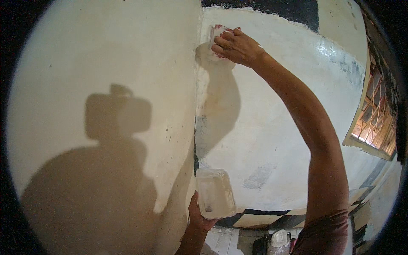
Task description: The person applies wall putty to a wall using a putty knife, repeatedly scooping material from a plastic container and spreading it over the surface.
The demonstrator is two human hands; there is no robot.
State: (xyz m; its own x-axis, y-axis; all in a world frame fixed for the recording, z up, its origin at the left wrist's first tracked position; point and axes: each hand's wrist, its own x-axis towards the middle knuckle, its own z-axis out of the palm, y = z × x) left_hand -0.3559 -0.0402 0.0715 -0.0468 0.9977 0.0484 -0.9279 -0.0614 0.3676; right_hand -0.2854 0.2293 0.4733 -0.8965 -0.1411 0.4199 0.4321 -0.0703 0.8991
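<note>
My right hand [238, 47] reaches high up to the wall and presses a crumpled red-and-white pad [217, 30] against it, close to the corner. Whether the pad is a sponge or a cloth cannot be made out; the fingers cover much of it. Lower down, my left hand [200, 217] grips a clear plastic tub [216, 194] by its bottom end, holding it beside the corner. Some whitish stuff shows inside the tub. White coating covers most of the right-hand wall [272, 106], with greyish patches showing through.
A plain cream wall [106, 55] meets the white one at the corner and carries my shadow. Black painted areas [272, 10] edge the white at the top. At right is a barred window [376, 121]. Below, a white-topped container [279, 239] stands above the tiled floor [221, 240].
</note>
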